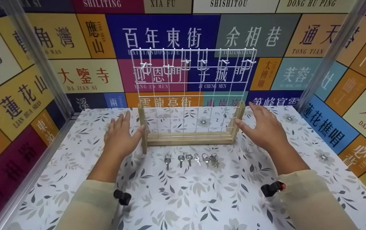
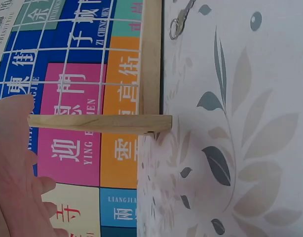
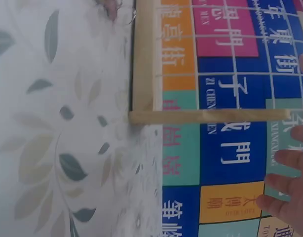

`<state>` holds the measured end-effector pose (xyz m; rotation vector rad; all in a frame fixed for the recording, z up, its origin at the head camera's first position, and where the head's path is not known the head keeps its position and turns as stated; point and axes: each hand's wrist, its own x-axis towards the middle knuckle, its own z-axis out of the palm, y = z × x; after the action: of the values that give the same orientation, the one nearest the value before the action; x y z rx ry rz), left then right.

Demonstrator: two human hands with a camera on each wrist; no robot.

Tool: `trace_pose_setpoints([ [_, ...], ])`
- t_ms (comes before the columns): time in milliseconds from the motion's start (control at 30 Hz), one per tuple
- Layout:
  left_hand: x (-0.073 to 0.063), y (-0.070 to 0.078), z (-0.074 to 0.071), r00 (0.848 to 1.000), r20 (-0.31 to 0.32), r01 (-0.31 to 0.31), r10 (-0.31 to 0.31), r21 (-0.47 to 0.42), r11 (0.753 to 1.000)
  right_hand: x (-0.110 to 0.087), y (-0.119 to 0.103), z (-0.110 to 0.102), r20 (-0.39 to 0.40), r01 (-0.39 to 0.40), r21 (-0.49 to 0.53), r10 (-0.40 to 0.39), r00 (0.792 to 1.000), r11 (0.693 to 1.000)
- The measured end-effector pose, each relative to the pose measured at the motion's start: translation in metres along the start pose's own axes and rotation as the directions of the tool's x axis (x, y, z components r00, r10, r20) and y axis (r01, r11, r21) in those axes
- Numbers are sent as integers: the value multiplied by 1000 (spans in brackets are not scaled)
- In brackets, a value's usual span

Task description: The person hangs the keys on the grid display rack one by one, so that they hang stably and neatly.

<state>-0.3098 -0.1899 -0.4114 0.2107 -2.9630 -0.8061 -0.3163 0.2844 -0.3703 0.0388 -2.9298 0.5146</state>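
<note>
A white wire grid rack (image 1: 192, 82) stands upright in a wooden base (image 1: 189, 140) with two side posts. White hooks hang along its upper part, such as one hook (image 1: 202, 62) near the middle. My left hand (image 1: 120, 135) is held beside the left post (image 2: 102, 122), fingers spread, thumb tip right at the wood. On the other side my right hand (image 1: 264, 127) is spread likewise, its thumb close to the right post (image 3: 210, 117). In front of the base lies a row of several small metal keys on rings, the leftmost key (image 1: 167, 162) a little apart.
A white tabletop with a leaf and flower print (image 1: 189, 198) lies under everything. Behind and at both sides rise panels of coloured blocks with lettering (image 1: 162, 35). Clear upright posts (image 1: 326, 60) mark the back corners. Black wrist cameras (image 1: 123, 197) sit at both sleeves.
</note>
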Motion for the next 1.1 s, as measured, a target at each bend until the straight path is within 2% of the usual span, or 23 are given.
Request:
trace_pose_setpoints([
  [100,1,3,2,999,41,25,-21,-96,995,-5,-6,-4,6,-18,31,18,1000,999],
  [200,3,5,5,995,92,57,-40,-194,979,-11,-10,-7,-5,-27,97,28,1000,995],
  [333,5,8,9,990,136,84,-40,-332,940,-16,-16,-4,-16,-11,205,14,1000,979],
  [433,6,9,13,989,139,96,-39,-431,897,-17,-20,3,7,4,268,-6,1000,963],
  [533,10,9,18,994,105,66,-10,-542,838,-16,-24,11,57,-6,325,-13,998,946],
  [600,13,9,22,997,76,31,22,-632,775,-15,-25,17,104,-21,363,-18,994,931],
  [700,16,10,28,997,32,-20,65,-745,666,-12,-27,26,186,-52,437,-34,982,898],
  [767,18,11,31,997,3,-45,76,-787,616,-10,-28,33,235,-77,502,-50,971,862],
  [800,18,12,32,997,-13,-57,78,-797,601,-10,-28,36,259,-89,532,-62,964,842],
  [833,18,13,33,997,-31,-70,75,-803,592,-10,-28,40,279,-105,557,-67,958,824],
  [900,18,15,34,996,-62,-91,69,-798,595,-9,-29,48,316,-135,590,-74,946,796],
  [1033,20,20,32,993,-108,-115,48,-793,598,-7,-32,65,361,-161,614,-93,928,772],
  [1100,22,22,29,989,-139,-143,53,-796,589,-5,-33,72,363,-158,635,-112,925,756],
])
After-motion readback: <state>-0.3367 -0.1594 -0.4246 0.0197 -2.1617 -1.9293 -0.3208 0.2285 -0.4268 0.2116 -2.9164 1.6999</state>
